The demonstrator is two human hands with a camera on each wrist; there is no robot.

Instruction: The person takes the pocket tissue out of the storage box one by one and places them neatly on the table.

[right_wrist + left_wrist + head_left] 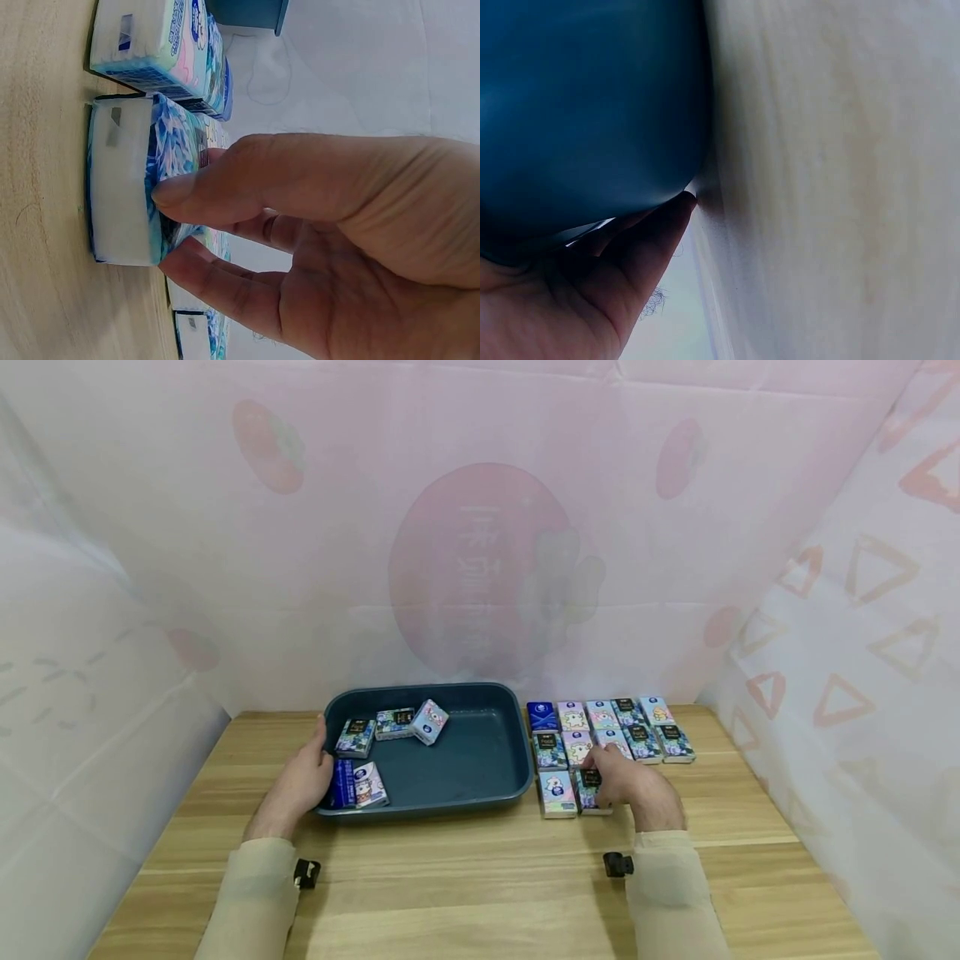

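Note:
My left hand (302,777) rests against the left end of a dark teal tray (450,807). In the left wrist view its fairly straight fingers (649,247) touch the tray's outer wall. At the right, my right hand (626,781) pinches a blue floral tissue pack (590,789) in the front row of a block of packs. The right wrist view shows the thumb on that pack's printed face (176,131) and other fingers at its side; the pack stays on the table. Beside it lies a pastel pack (557,795).
Inside the tray are several loose packs, among them a dark blue one (342,783) and a tilted pastel one (429,722). Several more packs stand in rows behind my right hand, such as a blue one (542,716). White printed cloth (345,568) walls the wooden table (450,893).

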